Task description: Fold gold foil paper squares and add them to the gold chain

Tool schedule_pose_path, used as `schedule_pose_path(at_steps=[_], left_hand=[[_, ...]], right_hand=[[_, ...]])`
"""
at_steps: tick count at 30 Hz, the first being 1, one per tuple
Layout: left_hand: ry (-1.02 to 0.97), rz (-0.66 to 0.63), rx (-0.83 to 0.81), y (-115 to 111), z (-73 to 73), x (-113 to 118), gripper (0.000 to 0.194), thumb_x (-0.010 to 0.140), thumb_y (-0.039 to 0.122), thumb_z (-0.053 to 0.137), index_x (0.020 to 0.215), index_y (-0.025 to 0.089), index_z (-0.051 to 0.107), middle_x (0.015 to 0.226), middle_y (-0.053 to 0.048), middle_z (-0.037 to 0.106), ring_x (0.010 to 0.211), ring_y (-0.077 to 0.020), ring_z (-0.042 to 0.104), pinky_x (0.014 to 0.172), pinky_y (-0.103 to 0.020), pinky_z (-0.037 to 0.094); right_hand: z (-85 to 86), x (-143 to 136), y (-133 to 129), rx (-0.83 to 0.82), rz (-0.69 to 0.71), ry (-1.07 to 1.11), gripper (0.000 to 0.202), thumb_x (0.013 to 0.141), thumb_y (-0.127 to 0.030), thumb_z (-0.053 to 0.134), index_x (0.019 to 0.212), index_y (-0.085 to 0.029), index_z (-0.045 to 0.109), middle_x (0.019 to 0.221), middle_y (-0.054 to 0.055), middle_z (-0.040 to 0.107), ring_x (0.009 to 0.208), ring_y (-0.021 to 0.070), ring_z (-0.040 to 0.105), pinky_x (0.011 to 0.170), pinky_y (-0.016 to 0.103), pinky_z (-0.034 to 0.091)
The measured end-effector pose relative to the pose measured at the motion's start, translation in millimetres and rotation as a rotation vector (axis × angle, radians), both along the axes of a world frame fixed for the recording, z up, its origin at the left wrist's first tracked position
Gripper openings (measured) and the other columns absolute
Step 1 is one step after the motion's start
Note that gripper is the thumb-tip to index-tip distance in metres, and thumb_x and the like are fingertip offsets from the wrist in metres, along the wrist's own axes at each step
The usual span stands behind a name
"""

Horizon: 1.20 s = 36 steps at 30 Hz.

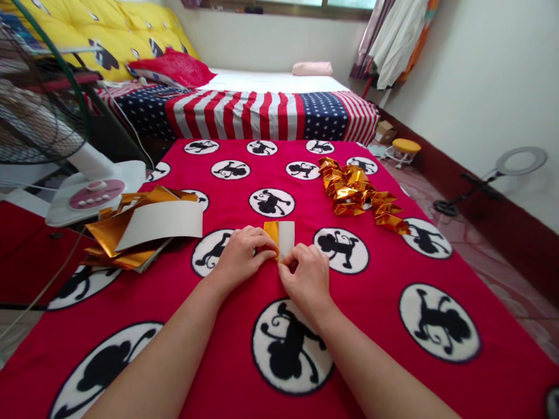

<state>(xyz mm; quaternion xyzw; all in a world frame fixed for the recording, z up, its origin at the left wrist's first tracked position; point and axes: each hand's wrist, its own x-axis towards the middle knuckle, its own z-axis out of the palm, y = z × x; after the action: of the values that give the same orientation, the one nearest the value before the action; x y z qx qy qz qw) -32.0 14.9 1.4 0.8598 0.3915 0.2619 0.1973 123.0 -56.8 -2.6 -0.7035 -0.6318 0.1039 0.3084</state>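
A small sheet of gold foil paper (pixel 286 235) lies on the red cloth in front of me, its left part folded over so gold shows beside the white backing. My left hand (pixel 250 250) pinches the near end of the gold part between thumb and fingers. On the white part's near edge, my right hand (pixel 305 272) has its fingers bent and closed on the paper. The fingertips of both hands almost meet at the fold and hide the near end of the sheet.
Loose gold paper sheets (pixel 159 227) are piled on the left, beside a white fan base (pixel 94 186). Several folded gold paper pieces (pixel 349 186) lie at the back right of the red cloth (pixel 375 326). Beyond stands a bed with a flag-patterned cover (pixel 244 113).
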Motion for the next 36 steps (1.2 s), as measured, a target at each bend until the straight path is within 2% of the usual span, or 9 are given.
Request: schedule_pose_path(at_steps=[11, 18, 25, 31, 36], left_hand=[[-0.041, 0.033, 0.003, -3.8, 0.1, 4.3, 0.008, 0.082, 0.018, 0.066, 0.075, 0.020, 0.069, 0.081, -0.001, 0.067, 0.081, -0.0171, 0.057, 0.078, -0.032, 0.043], [-0.093, 0.094, -0.005, -7.0, -1.6, 7.4, 0.008, 0.079, 0.017, 0.065, 0.072, 0.019, 0.068, 0.090, -0.003, 0.061, 0.083, -0.0162, 0.058, 0.079, -0.031, 0.046], [-0.112, 0.103, 0.034, -9.1, -1.6, 9.4, 0.010, 0.078, 0.014, 0.063, 0.070, 0.018, 0.066, 0.089, -0.004, 0.060, 0.084, -0.0164, 0.058, 0.079, -0.032, 0.047], [-0.022, 0.110, 0.153, -10.3, 2.4, 4.2, 0.007, 0.081, 0.020, 0.066, 0.075, 0.021, 0.070, 0.091, -0.004, 0.065, 0.091, -0.0205, 0.055, 0.084, -0.037, 0.044], [0.058, 0.074, 0.077, -5.4, 1.3, -0.4, 0.007, 0.084, 0.022, 0.065, 0.079, 0.022, 0.069, 0.082, -0.002, 0.068, 0.084, -0.0193, 0.056, 0.077, -0.035, 0.041]], right_hand=[[1.2, 0.3, -0.4, 0.000, 0.006, -0.001, 0.017, 0.073, -0.016, 0.067, 0.061, -0.020, 0.056, 0.069, -0.002, 0.060, 0.075, 0.0165, 0.048, 0.072, 0.033, 0.027], [1.2, -0.7, -1.5, -0.005, 0.001, -0.006, 0.016, 0.075, -0.016, 0.066, 0.062, -0.020, 0.057, 0.070, -0.002, 0.060, 0.074, 0.0166, 0.048, 0.072, 0.033, 0.027], [0.9, -0.5, -0.9, 0.010, 0.009, -0.014, 0.016, 0.075, -0.016, 0.066, 0.062, -0.020, 0.057, 0.070, -0.002, 0.060, 0.075, 0.0170, 0.048, 0.072, 0.033, 0.027], [0.6, -0.3, -1.0, 0.009, 0.009, -0.021, 0.016, 0.074, -0.016, 0.066, 0.062, -0.020, 0.056, 0.070, -0.002, 0.060, 0.075, 0.0170, 0.048, 0.071, 0.033, 0.026], [0.2, 0.1, -1.6, 0.011, 0.011, -0.025, 0.017, 0.075, -0.016, 0.066, 0.062, -0.020, 0.056, 0.070, -0.001, 0.060, 0.076, 0.0175, 0.048, 0.072, 0.033, 0.026]])
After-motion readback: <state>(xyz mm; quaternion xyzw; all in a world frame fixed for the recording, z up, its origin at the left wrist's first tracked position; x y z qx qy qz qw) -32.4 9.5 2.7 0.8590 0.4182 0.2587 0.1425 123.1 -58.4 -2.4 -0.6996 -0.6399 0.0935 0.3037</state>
